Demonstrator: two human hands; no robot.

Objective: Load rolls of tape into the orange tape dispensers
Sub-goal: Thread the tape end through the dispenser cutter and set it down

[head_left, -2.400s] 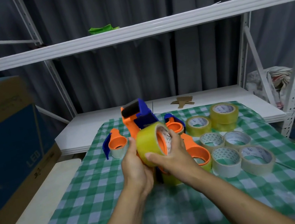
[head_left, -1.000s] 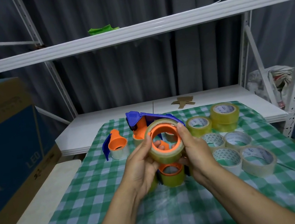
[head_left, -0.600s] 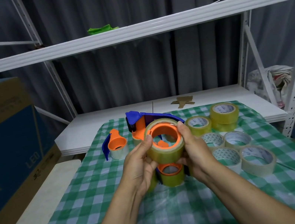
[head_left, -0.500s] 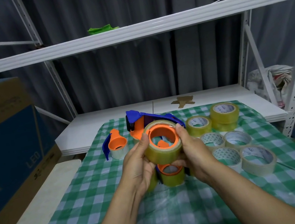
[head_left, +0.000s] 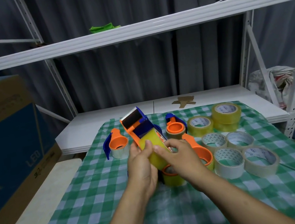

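I'm holding the dispenser (head_left: 135,124) above the table (head_left: 92,209), left hand (head_left: 142,168) fingers wrapping its roll (head_left: 152,136), right hand (head_left: 181,155) fingers pinching the roll's side.

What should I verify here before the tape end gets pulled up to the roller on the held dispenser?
1. The yellow tape roll sits mounted in the held dispenser: ok.
2. The left hand holds roll and dispenser from below: ok.
3. The right hand pinches the roll's edge: ok.
4. Tape end peeled free: cannot tell.
5. Tape over the black roller: not ok, it looks bare.
6. The spare rolls lie on the checked cloth: ok.
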